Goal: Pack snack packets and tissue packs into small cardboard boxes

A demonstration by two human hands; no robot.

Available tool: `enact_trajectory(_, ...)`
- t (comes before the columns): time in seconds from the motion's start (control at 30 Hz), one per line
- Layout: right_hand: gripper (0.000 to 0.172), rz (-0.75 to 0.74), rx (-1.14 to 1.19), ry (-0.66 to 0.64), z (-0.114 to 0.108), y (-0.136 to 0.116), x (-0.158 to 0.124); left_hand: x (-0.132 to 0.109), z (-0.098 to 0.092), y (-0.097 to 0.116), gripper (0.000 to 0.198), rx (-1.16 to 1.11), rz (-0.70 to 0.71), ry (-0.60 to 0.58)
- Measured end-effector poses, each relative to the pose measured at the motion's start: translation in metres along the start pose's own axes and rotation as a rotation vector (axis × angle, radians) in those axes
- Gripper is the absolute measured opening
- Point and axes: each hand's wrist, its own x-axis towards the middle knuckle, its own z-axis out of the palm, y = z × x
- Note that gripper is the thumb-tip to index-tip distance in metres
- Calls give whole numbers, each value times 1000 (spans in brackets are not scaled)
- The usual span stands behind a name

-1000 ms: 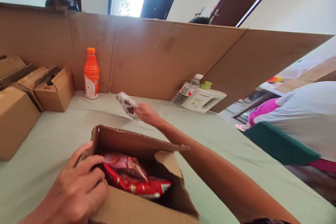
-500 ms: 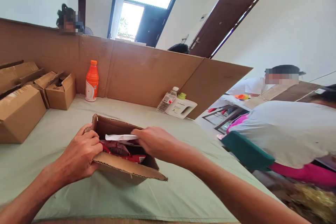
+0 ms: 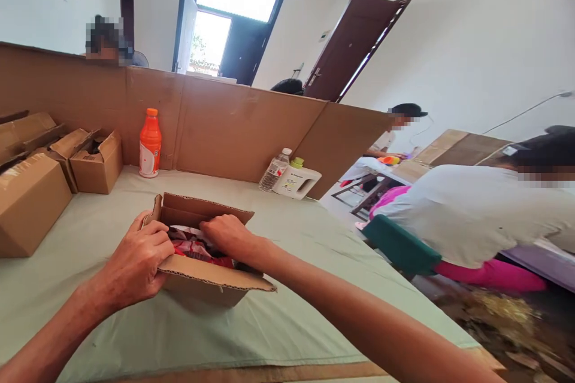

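An open cardboard box [image 3: 206, 290] stands on the pale green cloth, its flaps spread. Red packets [image 3: 197, 251] lie inside it. My left hand [image 3: 146, 257] grips the box's left end, fingers closed over the edge. My right hand [image 3: 229, 236] reaches into the box from the right, fingers bent at a white flat item [image 3: 186, 230] along the back inner side. The tips of the right fingers are hidden inside the box.
An orange bottle [image 3: 150, 143], a clear bottle [image 3: 275, 170] and a white jug [image 3: 297, 179] stand before a cardboard partition [image 3: 215, 125]. More boxes [image 3: 36, 203] are at the left. A person [image 3: 467, 215] sits at the right; others are beyond the partition.
My right hand has moved left and lower into the box, and the white item has gone down with it. My left hand still holds the box end. The view has shifted slightly.
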Motion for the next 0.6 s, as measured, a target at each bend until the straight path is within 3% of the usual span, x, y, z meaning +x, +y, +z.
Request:
enact_trajectory(0.07, 26, 21, 67, 125, -1, 14, -19, -6, -3, 1, 40, -4, 14, 109)
enact_trajectory(0.13, 30, 64, 231, 416, 3, 32, -51, -20, -5, -2, 59, -15, -43, 249)
enact_trajectory(0.2, 29, 127, 452, 733, 20, 50, -85, -42, -3, -10, 70, -63, -205, 321)
enact_trajectory(0.23, 26, 147, 560, 815, 33, 56, -101, -53, 1, -14, 74, -106, -313, 314)
enact_trajectory(0.3, 31, 146, 731, 778, 67, 61, -124, -74, 14, -24, 77, -233, -526, 225)
enact_trajectory(0.33, 41, 130, 802, 712, 84, 60, -131, -81, 21, -28, 77, -321, -604, 172)
enact_trajectory(0.43, 68, 84, 908, 645, 122, 47, -132, -82, 38, -31, 72, -598, -696, 126)
enact_trajectory(0.5, 67, 70, 887, 758, 125, 37, -124, -66, 41, -27, 74, -682, -675, 199)
enact_trajectory(0.6, 63, 13, 817, 904, 106, 33, -111, -36, 35, -14, 79, -642, -625, 282)
